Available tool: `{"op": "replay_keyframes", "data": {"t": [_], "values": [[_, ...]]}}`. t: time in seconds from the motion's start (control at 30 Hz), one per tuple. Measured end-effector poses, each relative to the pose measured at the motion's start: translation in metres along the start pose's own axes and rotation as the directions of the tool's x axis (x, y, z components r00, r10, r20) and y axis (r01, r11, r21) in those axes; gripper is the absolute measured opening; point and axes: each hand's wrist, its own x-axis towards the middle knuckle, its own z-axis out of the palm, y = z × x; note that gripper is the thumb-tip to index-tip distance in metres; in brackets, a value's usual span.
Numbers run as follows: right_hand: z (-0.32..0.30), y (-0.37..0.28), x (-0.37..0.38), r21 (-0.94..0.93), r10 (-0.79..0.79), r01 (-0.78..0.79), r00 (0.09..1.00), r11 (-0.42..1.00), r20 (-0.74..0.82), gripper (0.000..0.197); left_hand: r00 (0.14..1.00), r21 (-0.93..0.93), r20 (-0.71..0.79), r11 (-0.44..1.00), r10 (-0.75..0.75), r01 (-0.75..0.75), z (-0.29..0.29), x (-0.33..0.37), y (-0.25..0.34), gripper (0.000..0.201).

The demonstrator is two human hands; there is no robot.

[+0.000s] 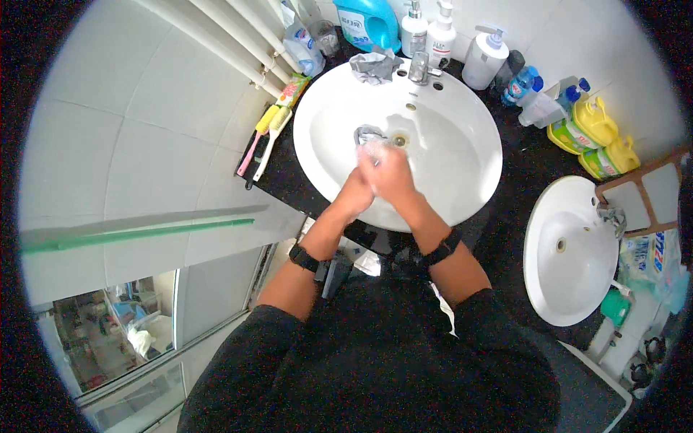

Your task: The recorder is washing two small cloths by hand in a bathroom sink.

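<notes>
Over the white washbasin (462,189), my left hand (355,192) and my right hand (390,170) are pressed together, fingers closed. A crumpled grey cloth (369,133) bunches out just beyond the fingers and appears to be gripped between both hands. The fingertips are blurred, with a whitish, foamy look on them. My right hand partly covers the left one. Just right of the cloth lies the basin's drain (400,140). A second crumpled grey cloth (375,67) rests on the basin's back rim, left of the chrome faucet (419,69).
Pump bottles (440,37) and a blue detergent jug (368,26) line the back wall. Two brushes (268,133) lie on the black counter's left edge. Yellow jugs (586,126) stand right, near a second basin (570,281). White pipes (242,43) run along the left wall.
</notes>
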Motion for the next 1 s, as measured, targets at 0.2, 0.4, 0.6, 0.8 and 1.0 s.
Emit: {"op": "replay_keyframes", "data": {"t": [0.2, 0.4, 0.6, 0.8, 1.0], "values": [[-0.016, 0.032, 0.01, -0.078, 0.423, -0.438, 0.892, 0.896, -0.158, 0.021, 0.999, -0.273, -0.024, 0.962, -0.036, 0.028, -0.003, 0.011, -0.013, 0.031], [-0.014, -0.008, 0.009, -0.05, 0.124, -0.125, 0.992, 0.991, -0.02, 0.024, 0.984, -0.218, 0.088, 0.961, -0.153, 0.169, 0.002, 0.007, 0.004, 0.045], [-0.026, 0.08, -0.003, 0.286, 0.65, -0.588, 0.726, 0.757, -0.225, 0.025, 0.998, -0.683, 0.061, 0.728, -0.027, 0.061, 0.006, 0.015, 0.02, 0.047], [-0.015, 0.002, -0.002, 0.03, -0.101, 0.108, 0.979, 0.994, -0.179, 0.025, 0.971, -0.721, 0.118, 0.654, -0.209, 0.229, 0.016, 0.015, 0.015, 0.048], [-0.036, 0.049, 0.005, -0.011, 0.514, -0.531, 0.826, 0.848, -0.233, 0.026, 0.984, -0.825, 0.165, 0.536, -0.073, 0.178, -0.002, 0.023, 0.002, 0.05]]}}
